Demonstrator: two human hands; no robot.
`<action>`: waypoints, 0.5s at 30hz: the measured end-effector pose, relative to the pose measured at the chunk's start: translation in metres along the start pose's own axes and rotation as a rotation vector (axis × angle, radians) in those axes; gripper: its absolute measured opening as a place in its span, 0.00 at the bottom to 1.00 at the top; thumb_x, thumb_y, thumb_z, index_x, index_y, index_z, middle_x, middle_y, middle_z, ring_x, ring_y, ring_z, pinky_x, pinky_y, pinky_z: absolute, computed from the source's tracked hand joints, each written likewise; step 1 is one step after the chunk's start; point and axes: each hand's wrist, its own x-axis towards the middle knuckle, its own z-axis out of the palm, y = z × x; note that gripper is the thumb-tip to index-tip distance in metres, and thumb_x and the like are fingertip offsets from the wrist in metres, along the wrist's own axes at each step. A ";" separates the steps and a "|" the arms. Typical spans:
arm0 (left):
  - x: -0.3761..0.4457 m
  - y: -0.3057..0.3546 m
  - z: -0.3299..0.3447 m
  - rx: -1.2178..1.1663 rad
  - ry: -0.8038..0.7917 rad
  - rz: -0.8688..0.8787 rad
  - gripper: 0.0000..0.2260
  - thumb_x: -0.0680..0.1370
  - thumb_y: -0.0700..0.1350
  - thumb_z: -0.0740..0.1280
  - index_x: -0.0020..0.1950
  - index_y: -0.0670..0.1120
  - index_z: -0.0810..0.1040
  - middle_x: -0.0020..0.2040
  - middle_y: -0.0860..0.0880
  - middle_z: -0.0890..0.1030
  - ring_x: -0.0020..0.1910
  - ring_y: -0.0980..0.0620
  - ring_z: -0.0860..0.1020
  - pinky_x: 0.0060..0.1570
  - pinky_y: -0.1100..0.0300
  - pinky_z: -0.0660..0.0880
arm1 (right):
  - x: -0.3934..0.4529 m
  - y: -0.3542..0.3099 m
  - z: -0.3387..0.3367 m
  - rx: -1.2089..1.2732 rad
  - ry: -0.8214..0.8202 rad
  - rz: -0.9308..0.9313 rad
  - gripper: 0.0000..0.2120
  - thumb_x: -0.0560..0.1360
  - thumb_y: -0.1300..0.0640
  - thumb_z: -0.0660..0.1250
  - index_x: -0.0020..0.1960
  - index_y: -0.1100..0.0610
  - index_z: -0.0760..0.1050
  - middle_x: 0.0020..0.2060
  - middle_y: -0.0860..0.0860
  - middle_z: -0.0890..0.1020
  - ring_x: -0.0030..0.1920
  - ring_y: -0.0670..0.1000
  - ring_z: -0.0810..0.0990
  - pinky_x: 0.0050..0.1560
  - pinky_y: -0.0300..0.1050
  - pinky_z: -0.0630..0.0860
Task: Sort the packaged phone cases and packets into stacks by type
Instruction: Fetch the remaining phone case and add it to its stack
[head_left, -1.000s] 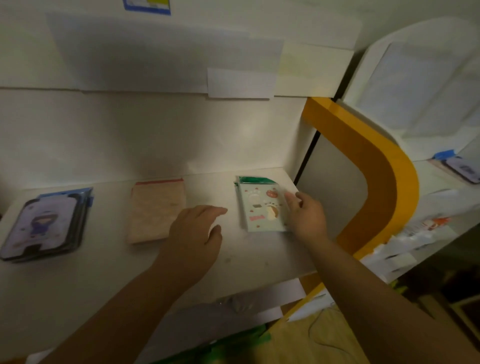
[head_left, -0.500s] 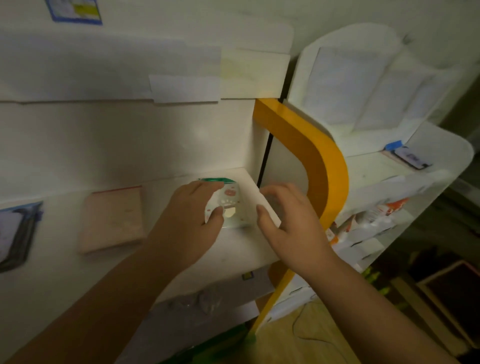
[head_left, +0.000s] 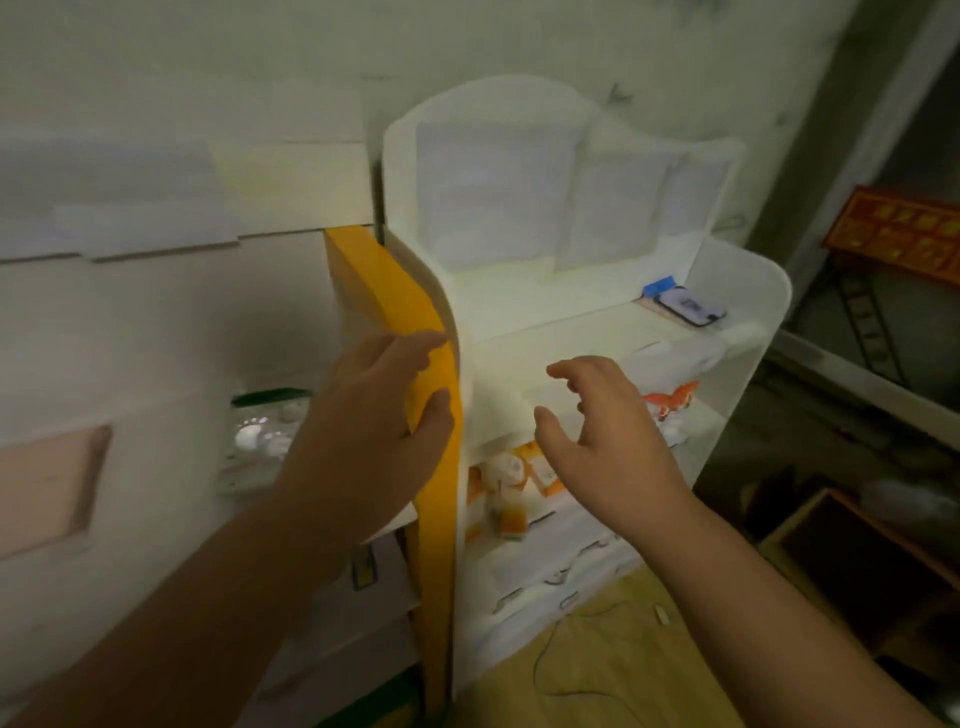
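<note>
Glossy clear plastic phone case packet (head_left: 265, 436), matt pink paper packet (head_left: 47, 483), smooth matt white shelf unit (head_left: 748, 291), glossy yellow edge panel (head_left: 400, 301)

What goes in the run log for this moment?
left hand: empty, open | right hand: empty, open, before white shelf unit | green-topped packet: on left shelf | pink packet: lying apart

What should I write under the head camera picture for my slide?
Two empty hands, left and right, reach toward a white shelf holding a phone case.
</note>
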 end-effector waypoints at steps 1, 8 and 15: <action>0.003 0.012 0.011 0.005 -0.006 -0.001 0.19 0.77 0.48 0.63 0.68 0.50 0.71 0.53 0.55 0.70 0.52 0.52 0.74 0.50 0.52 0.76 | -0.002 0.014 -0.010 -0.006 -0.003 0.014 0.22 0.77 0.50 0.65 0.70 0.53 0.69 0.65 0.48 0.73 0.64 0.49 0.73 0.63 0.51 0.75; 0.022 0.088 0.098 0.106 -0.123 -0.035 0.23 0.78 0.49 0.66 0.73 0.51 0.67 0.69 0.51 0.70 0.67 0.53 0.67 0.62 0.60 0.65 | -0.018 0.105 -0.077 -0.041 -0.073 0.086 0.24 0.78 0.50 0.65 0.72 0.53 0.66 0.67 0.48 0.70 0.68 0.48 0.69 0.65 0.39 0.66; 0.038 0.135 0.170 0.150 -0.243 -0.089 0.24 0.79 0.54 0.63 0.74 0.54 0.64 0.73 0.53 0.67 0.71 0.50 0.63 0.69 0.55 0.62 | -0.023 0.170 -0.123 -0.127 -0.149 0.120 0.24 0.77 0.48 0.65 0.71 0.52 0.68 0.64 0.48 0.72 0.66 0.48 0.70 0.62 0.37 0.65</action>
